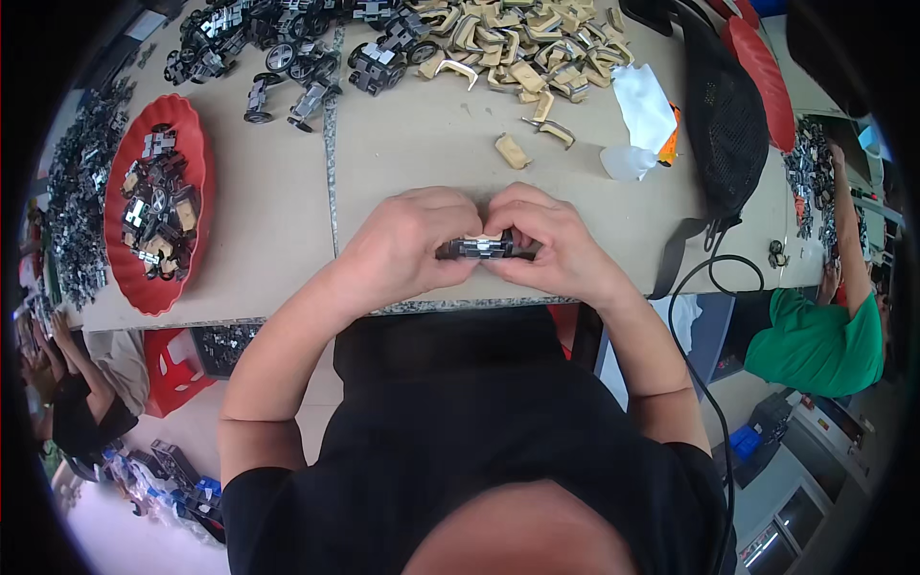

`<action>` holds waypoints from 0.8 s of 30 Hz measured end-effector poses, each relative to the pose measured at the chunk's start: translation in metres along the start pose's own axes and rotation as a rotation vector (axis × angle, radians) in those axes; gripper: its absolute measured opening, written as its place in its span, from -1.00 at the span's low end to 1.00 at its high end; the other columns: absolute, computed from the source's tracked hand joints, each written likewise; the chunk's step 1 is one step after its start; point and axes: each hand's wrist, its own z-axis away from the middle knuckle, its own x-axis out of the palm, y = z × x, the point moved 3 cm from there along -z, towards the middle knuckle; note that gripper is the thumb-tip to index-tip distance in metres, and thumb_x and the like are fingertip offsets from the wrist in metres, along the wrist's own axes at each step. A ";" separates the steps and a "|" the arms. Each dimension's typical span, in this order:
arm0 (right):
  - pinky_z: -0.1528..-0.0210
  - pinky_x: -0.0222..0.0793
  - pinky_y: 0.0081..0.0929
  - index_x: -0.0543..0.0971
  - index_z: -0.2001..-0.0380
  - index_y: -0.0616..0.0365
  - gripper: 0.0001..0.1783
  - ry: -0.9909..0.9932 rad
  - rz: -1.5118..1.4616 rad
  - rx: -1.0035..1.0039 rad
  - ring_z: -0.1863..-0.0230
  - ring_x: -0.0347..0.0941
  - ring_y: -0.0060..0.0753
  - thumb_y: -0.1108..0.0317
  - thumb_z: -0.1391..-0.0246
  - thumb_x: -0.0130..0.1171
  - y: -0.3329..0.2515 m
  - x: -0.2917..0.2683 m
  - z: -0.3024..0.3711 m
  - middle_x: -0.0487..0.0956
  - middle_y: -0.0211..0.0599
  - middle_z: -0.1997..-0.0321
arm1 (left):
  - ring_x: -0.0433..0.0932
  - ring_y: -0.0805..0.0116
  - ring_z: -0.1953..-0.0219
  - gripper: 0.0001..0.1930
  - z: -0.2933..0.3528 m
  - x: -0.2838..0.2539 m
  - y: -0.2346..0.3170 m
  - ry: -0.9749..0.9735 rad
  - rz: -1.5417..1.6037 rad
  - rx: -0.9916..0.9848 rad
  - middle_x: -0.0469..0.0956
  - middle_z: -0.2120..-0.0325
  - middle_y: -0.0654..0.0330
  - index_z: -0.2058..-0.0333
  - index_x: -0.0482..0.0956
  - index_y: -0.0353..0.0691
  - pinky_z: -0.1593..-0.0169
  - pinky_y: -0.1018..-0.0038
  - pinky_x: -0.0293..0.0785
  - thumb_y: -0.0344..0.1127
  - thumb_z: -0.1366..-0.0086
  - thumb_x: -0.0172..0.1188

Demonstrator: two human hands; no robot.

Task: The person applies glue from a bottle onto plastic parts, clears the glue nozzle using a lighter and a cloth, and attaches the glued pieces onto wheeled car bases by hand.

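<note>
Near the table's front edge, my left hand (404,241) and my right hand (558,247) grip the two ends of a small black and silver toy car chassis (482,248) between thumbs and fingers. A strip of tan shows along its far side; my fingers cover its ends. Beyond my hands, a single tan plastic piece (513,150) lies on the table. A large pile of similar tan parts (522,43) sits at the far middle. Wheeled black toy chassis (379,65) are heaped to its left.
A red scalloped tray (203,172) with mixed chassis and tan parts stands at left. White paper (642,103), a clear plastic piece (628,162) and a black mesh bag (724,125) lie at right. A black cable (682,335) hangs there. Co-workers sit at both sides, one in a green shirt (819,345).
</note>
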 end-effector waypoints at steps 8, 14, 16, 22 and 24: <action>0.52 0.24 -0.62 0.42 0.46 0.17 -0.76 -0.019 -0.019 0.038 0.55 0.28 -0.54 0.51 0.33 0.17 0.001 -0.001 -0.001 0.35 -0.40 0.38 | 0.41 0.16 0.44 -0.78 -0.001 -0.001 -0.002 0.016 -0.009 0.013 0.40 0.55 0.15 0.52 0.39 -0.29 0.40 0.38 0.36 -0.51 0.25 0.19; 0.40 0.34 -0.69 0.36 0.14 0.23 -0.57 0.203 -0.355 0.192 0.39 0.37 -0.58 0.51 0.18 0.14 0.001 -0.002 0.002 0.35 -0.35 0.21 | 0.42 0.19 0.45 -0.70 0.007 0.000 0.008 0.202 -0.265 0.073 0.39 0.42 0.16 0.45 0.37 -0.25 0.41 0.39 0.38 -0.47 0.26 0.24; 0.39 0.36 -0.68 0.31 0.09 0.25 -0.56 0.159 -0.496 0.321 0.40 0.39 -0.56 0.51 0.12 0.11 -0.001 -0.003 0.001 0.36 -0.31 0.19 | 0.42 0.21 0.45 -0.70 0.012 0.004 0.009 0.252 -0.383 0.107 0.38 0.41 0.16 0.44 0.36 -0.25 0.42 0.41 0.39 -0.46 0.24 0.22; 0.44 0.37 -0.69 0.32 0.12 0.28 -0.66 0.193 -0.762 0.508 0.46 0.40 -0.60 0.50 0.02 0.04 0.003 0.015 -0.001 0.44 -0.29 0.26 | 0.41 0.24 0.44 -0.69 0.012 0.016 0.020 0.305 -0.670 0.243 0.36 0.40 0.12 0.40 0.38 -0.30 0.44 0.44 0.40 -0.47 0.22 0.20; 0.44 0.36 -0.70 0.33 0.14 0.28 -0.68 0.218 -0.801 0.500 0.45 0.39 -0.62 0.51 0.02 0.04 0.003 0.014 -0.001 0.46 -0.32 0.31 | 0.42 0.20 0.43 -0.64 0.014 0.019 0.022 0.313 -0.683 0.260 0.36 0.39 0.09 0.36 0.40 -0.32 0.43 0.40 0.40 -0.49 0.25 0.24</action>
